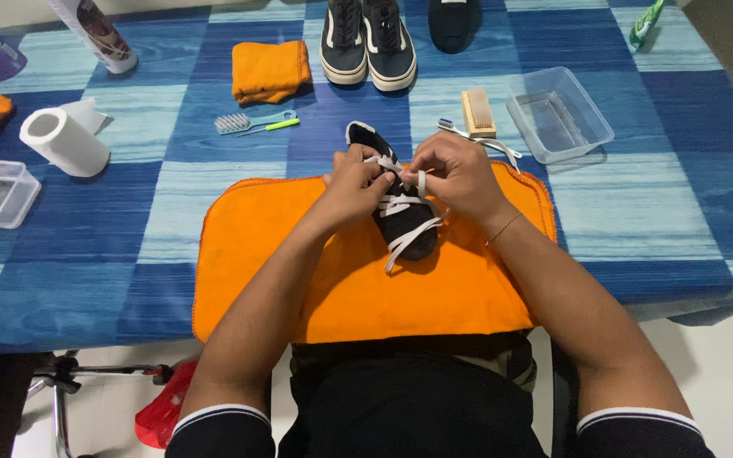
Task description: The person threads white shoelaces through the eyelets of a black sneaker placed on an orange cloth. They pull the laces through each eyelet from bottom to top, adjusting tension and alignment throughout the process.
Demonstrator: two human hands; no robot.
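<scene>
Bare orange cloth is left around the shoe; beyond, passage is blocked by brushes, sneakers and a clear tub.

A matt dark canvas shoe with flat white cloth laces lies on soft orange cloth.

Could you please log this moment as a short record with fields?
Left hand: left hand steadies the dark shoe
Right hand: right hand pinches a white lace at the shoe's eyelets
Surface: orange cloth on a blue checked table
Nearby: wooden brush, clear tub, paper roll, pair of shoes
</scene>
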